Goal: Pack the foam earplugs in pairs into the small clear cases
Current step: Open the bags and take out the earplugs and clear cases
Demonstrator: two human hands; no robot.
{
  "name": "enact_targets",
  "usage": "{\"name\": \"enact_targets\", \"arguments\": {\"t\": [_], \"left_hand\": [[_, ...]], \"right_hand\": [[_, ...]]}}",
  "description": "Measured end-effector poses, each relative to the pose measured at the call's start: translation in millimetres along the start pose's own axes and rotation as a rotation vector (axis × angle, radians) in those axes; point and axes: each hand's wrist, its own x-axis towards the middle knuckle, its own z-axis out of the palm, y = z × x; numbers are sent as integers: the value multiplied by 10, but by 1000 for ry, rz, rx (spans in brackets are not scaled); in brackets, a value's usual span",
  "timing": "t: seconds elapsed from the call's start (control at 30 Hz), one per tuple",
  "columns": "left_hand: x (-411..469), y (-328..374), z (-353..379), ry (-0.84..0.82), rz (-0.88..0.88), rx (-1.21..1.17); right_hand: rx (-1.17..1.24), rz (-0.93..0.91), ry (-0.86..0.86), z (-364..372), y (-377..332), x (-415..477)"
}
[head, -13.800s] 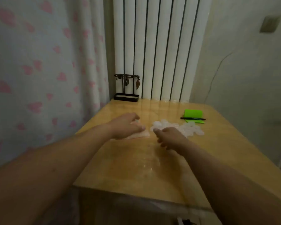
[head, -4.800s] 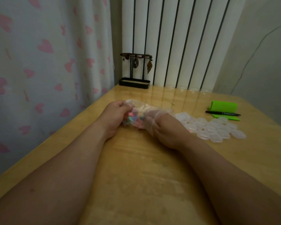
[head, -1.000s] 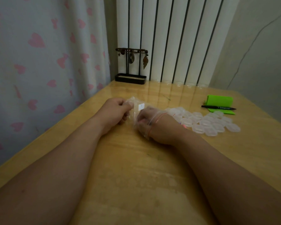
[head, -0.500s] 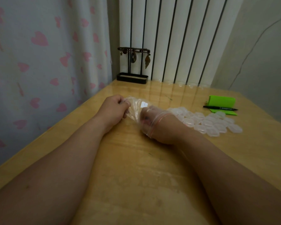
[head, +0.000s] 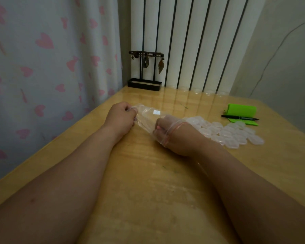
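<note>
Thumb and fingers of left hand (head: pixel 121 118) pinch one end of a clear plastic bag (head: pixel 146 118), just left of frame centre. Bag stretches right to the right hand (head: pixel 178 138), which sits inside it, with the pink-edged bag mouth wrapped across the back of that hand. Right fingers are curled under inside the plastic; can't tell what they grip, if anything. Small pink spot (head: pixel 158 127) shows through the plastic at the fingertips, too small to call it an earplug. White label (head: pixel 156 112) on the bag's upper side. Forearms run in from the lower corners over the wooden table (head: pixel 148 191). Clear cases (head: pixel 225 133) lie in a loose pile on the table just right of the right hand, touching one another. Beyond the pile, mid right: green pad (head: pixel 241 110) with a black pen (head: pixel 239 118) lying across its front. Upper centre, back edge of table: black stand (head: pixel 144 83) with hanging trinkets, in front of a white radiator (head: pixel 192 41). Heart-print curtain (head: pixel 51 59) fills the left side.
</note>
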Motion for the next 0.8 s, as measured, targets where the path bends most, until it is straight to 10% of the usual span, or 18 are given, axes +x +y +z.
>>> {"name": "enact_targets", "arguments": {"t": [0.8], "left_hand": [[53,-91,-190,202,-41,304]], "right_hand": [[310,187,311,-3,206,-199]]}}
